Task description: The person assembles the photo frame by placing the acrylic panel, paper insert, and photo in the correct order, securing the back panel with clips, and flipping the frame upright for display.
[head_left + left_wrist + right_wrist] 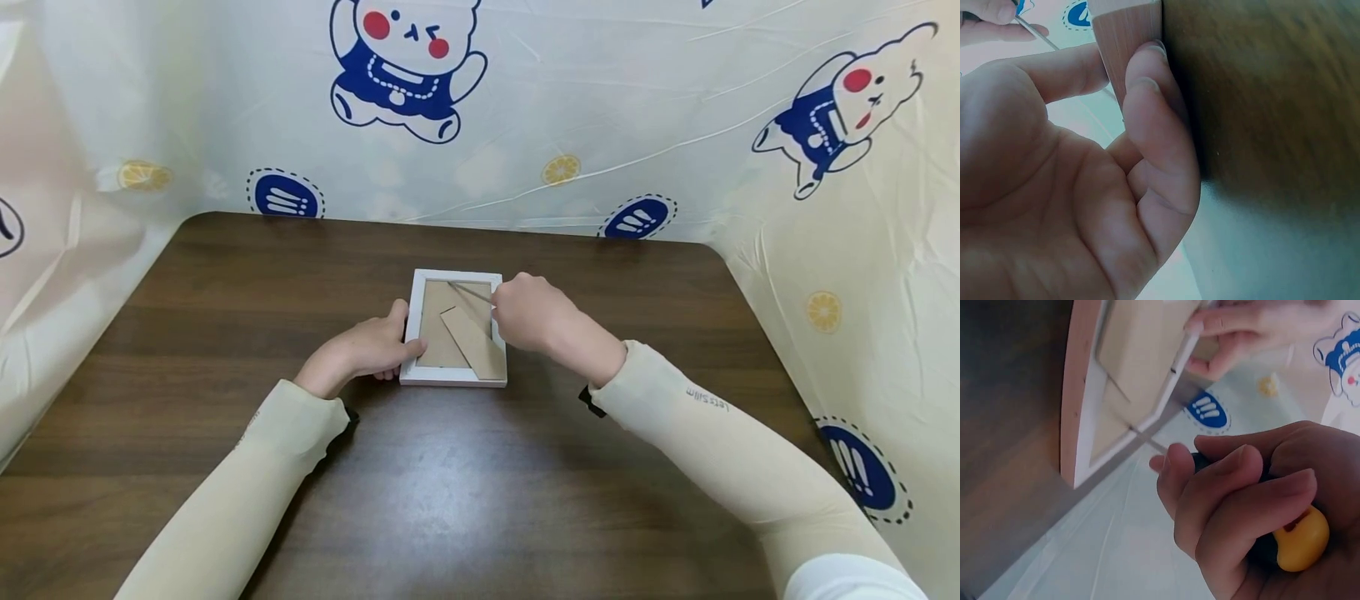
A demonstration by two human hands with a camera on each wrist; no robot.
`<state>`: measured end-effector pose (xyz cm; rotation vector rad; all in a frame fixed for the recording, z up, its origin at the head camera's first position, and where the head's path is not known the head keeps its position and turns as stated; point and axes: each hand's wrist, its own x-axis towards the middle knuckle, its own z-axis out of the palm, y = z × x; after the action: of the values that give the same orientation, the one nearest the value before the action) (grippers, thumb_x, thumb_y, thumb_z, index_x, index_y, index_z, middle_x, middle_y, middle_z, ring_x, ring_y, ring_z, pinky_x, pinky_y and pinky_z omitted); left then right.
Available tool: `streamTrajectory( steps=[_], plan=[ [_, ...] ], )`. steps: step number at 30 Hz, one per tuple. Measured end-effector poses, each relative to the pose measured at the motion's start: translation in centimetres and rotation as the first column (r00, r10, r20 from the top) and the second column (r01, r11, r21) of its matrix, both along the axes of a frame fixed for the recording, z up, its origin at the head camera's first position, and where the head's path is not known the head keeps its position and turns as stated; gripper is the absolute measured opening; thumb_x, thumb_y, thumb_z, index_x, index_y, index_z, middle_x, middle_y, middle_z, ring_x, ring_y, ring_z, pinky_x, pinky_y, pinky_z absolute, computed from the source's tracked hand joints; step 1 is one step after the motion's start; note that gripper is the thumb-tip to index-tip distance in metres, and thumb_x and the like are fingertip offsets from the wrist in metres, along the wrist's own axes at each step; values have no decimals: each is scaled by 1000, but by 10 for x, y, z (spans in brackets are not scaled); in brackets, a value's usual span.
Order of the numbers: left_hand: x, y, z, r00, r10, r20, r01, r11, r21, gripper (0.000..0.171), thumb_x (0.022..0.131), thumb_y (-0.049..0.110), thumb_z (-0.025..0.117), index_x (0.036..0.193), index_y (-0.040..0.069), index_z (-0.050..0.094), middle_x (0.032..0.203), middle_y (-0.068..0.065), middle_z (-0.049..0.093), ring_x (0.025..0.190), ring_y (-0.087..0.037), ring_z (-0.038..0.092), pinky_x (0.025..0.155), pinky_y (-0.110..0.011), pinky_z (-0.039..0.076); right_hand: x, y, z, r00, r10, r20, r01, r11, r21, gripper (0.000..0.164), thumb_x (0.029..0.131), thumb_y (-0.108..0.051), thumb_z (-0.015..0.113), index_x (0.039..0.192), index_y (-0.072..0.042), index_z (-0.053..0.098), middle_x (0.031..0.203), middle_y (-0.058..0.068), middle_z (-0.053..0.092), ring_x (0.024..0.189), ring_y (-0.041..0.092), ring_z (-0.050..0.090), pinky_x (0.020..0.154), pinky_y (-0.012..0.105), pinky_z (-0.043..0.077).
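Observation:
A white picture frame point(442, 376) lies face down on the table, its brown backing board point(433, 333) and slanted easel flap point(472, 340) showing. My left hand point(373, 344) grips its left side, thumb over the rim and fingers against the outer edge. In the right wrist view, my right hand point(1241, 500) holds a screwdriver point(1302, 540) by its black and yellow handle. The thin metal shaft point(471, 292) reaches over the upper part of the backing, its tip near the top inner edge. Whether the tip touches the frame is hard to tell.
The dark wooden table point(450, 483) extends around the frame on all sides. Behind it and at both sides hang pale printed sheets point(525, 108) with cartoon figures, meeting the table's edges.

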<state>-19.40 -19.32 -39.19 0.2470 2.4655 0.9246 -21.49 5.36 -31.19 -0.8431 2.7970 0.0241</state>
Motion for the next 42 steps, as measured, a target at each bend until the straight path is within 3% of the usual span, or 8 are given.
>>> streamTrajectory(
  steps=[5, 13, 20, 27, 35, 38, 42],
  plan=[
    [0, 0, -2, 1000, 2, 4, -1, 1000, -3, 43, 107, 30, 57, 129, 2, 34, 72, -12, 61, 61, -24, 61, 57, -35, 51, 13, -4, -14, 999, -20, -42, 19, 1000, -25, 28, 103, -2, 50, 82, -5, 69, 67, 3, 49, 56, 14, 43, 47, 28, 41],
    [0, 0, 0, 1000, -2, 1, 2, 1000, -1, 43, 107, 30, 57, 129, 1, 33, 72, -12, 61, 62, -24, 61, 57, -35, 51, 33, -9, -39, 978, -9, -210, -3, 998, -58, 23, 100, 8, 53, 85, 1, 69, 78, 16, 70, 63, 22, 69, 49, 39, 59],
    [0, 0, 0, 1000, -3, -5, 3, 1000, -10, 43, 107, 30, 57, 130, 1, 34, 74, -13, 62, 62, -24, 62, 57, -35, 51, 48, -14, -61, 909, 8, -417, -45, 996, -79, 16, 93, 8, 60, 81, -1, 66, 73, 14, 68, 63, 29, 74, 48, 40, 59],
    [-1, 1, 0, 1000, -4, -5, 4, 1000, -8, 42, 107, 30, 56, 129, 1, 34, 76, -13, 62, 62, -24, 61, 56, -35, 51, 57, -20, -76, 857, 32, -514, -40, 999, -5, 8, 95, 2, 66, 88, -1, 69, 72, 10, 67, 63, 21, 73, 47, 31, 58],
    [-3, 2, -1, 1000, -8, -7, 8, 1000, -16, 43, 107, 31, 56, 129, 1, 34, 75, -12, 62, 61, -24, 61, 56, -34, 50, 63, -25, -89, 756, 48, -653, -40, 999, 26, 7, 93, -4, 72, 88, -4, 68, 65, 2, 59, 56, 13, 66, 45, 24, 53],
    [-3, 1, 0, 1000, -3, -4, 3, 1000, -8, 43, 107, 31, 56, 129, 1, 34, 75, -12, 61, 62, -24, 61, 57, -35, 51, 63, -27, -91, 738, 46, -674, -33, 999, 32, 4, 93, -5, 72, 90, -3, 70, 65, 2, 60, 54, 12, 64, 43, 24, 53],
    [-2, 0, -1, 1000, 5, -1, -5, 1000, -2, 43, 107, 31, 56, 129, 1, 34, 74, -12, 61, 62, -24, 62, 58, -35, 52, 64, -28, -91, 735, 58, -676, -33, 998, 50, 5, 94, -6, 71, 93, -1, 71, 65, 2, 61, 54, 10, 64, 42, 23, 51]
  ],
)
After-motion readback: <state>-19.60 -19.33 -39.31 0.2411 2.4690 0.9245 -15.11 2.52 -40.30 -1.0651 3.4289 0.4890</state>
